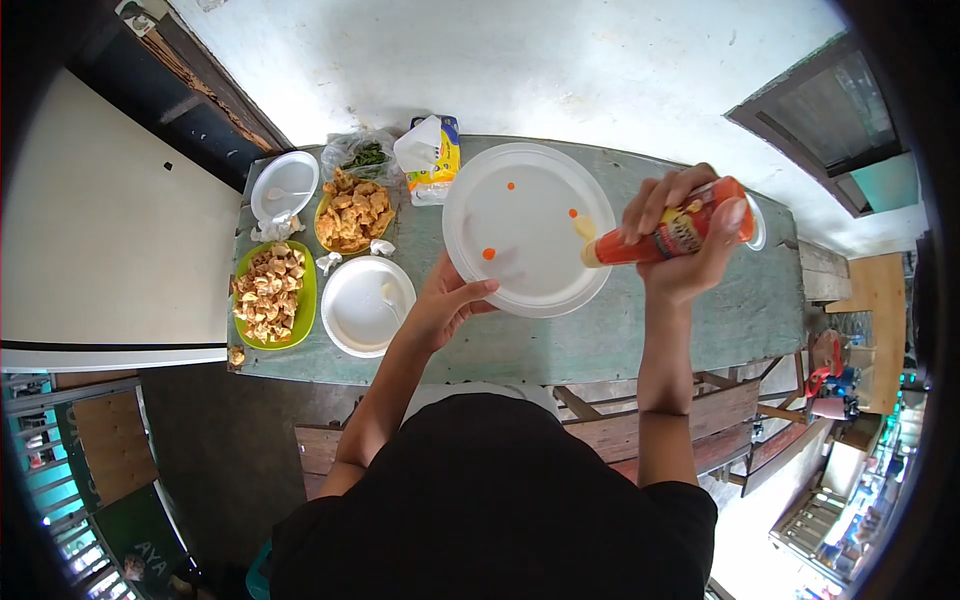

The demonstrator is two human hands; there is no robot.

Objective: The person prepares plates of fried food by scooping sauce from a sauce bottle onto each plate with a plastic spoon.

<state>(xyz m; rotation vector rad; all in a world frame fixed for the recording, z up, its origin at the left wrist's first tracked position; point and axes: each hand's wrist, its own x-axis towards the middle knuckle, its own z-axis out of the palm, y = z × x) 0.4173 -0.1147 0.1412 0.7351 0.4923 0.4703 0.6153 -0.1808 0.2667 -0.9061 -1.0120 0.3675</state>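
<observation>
My left hand [450, 305] grips the near left rim of a white plate [530, 285], thumb on top. The plate is held up over the table, and three small orange-red sauce dots [488, 253] lie apart on it. My right hand [680, 275] is wrapped round a red sauce bottle [682, 232] with a printed label. The bottle is tipped on its side, and its pale yellow nozzle [590, 256] points left over the plate's right part.
On the green table [500, 352], left side, stand a white plate [350, 343] with a plastic spoon, a green tray [307, 290] and a yellow dish [319, 222] of fried food, a white bowl [262, 200], bagged greens [368, 156] and a tissue pack [432, 185]. A wall [560, 70] runs behind.
</observation>
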